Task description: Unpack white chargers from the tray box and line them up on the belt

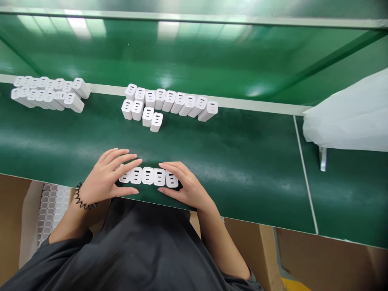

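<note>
A short row of white USB charger plugs point(147, 176) stands side by side near the front edge of the green table, port faces up. My left hand point(107, 173) is at the row's left end, fingers spread above the plugs and thumb below, partly covering the leftmost plug. Around the right end curves my right hand point(184, 184), its thumb and fingers apart on either side of the rightmost plug. Whether either palm touches the plugs cannot be made out. Both hands look open.
Farther back stand a group of white charger plugs point(169, 101) in uneven rows and another group point(45, 95) at the left. A low white ledge point(257, 106) runs behind them. At the right hangs a white plastic sheet point(348, 113). Below the table are cardboard boxes point(245, 238).
</note>
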Available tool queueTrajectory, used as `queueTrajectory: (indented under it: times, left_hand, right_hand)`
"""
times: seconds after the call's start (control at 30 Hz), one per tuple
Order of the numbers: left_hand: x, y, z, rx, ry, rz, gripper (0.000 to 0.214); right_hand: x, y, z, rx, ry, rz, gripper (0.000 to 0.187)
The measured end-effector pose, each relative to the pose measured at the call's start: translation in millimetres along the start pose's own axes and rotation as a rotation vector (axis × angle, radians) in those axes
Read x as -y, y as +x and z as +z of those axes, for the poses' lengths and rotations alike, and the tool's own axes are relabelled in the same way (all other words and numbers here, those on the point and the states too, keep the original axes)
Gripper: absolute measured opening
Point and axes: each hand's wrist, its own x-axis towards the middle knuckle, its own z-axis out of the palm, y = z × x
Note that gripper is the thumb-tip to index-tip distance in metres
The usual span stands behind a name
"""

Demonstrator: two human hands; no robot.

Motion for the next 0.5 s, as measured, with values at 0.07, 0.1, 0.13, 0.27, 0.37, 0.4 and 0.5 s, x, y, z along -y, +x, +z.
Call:
queueTrajectory:
  times: [0.07,0.1,0.13,0.27,0.37,0.4,0.5]
  left_hand:
    - [9,-10,-0.8,-0.013,-0.022,-0.039,0.082]
    - [13,-14,-0.1,-0.018,-0.037,-0.060,0.085]
    - [16,-18,1.1,-0.023,-0.060,-0.075,0.089]
    - [22,-24,9.2,-0.013,-0.206,-0.110,0.095]
    - [22,-25,15.9,-0.008,-0.285,-0.134,0.095]
    - [23,-25,17.8,-0.011,-0.301,-0.138,0.094]
    - [24,-26,21.1,-0.018,-0.347,-0.159,0.093]
  right_hand:
    - [0,0,1,0.011,-0.019,0.004,0.055]
    - [-1,0,1,0.018,-0.029,0.006,0.056]
    - [-1,0,1,0.022,-0.038,0.009,0.057]
    - [-1,1,2,0.021,-0.044,0.020,0.057]
    - [0,1,2,0.018,-0.042,0.026,0.056]
    - [0,1,2,0.018,-0.043,0.024,0.055]
    - [0,1,2,0.020,-0.043,0.016,0.054]
